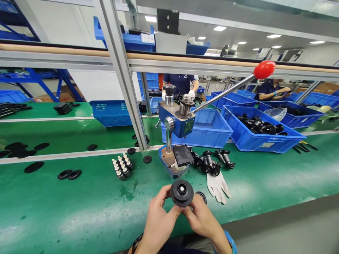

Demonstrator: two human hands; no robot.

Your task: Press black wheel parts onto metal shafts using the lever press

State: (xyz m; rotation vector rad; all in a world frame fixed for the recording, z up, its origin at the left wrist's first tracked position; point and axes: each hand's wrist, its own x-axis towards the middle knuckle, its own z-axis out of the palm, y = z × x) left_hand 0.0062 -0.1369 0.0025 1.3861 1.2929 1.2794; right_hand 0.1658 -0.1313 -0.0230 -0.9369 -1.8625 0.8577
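My left hand [161, 216] and my right hand [202, 215] together grip a black round flanged part [182, 193], fingers closed around its edge. A small pale pin shows at the part's centre. A second black ribbed disc [201, 196] shows just behind my right fingers; whether it is attached or lies on the bench, I cannot tell. Beyond my hands stands a blue lever press [176, 121] with a red knob [264, 69]; a black block [182, 155] sits on its base. To its right lie several black spool-like assemblies [208, 162] and a white glove [217, 187].
Small black cylinders with white tops [122, 167] stand grouped on the green bench [79, 211]. Black rings [69, 174] lie to the left. Behind the press are a blue bin [196, 135] and another bin [267, 143] holding black assemblies. Co-workers [180, 83] sit beyond the metal frame.
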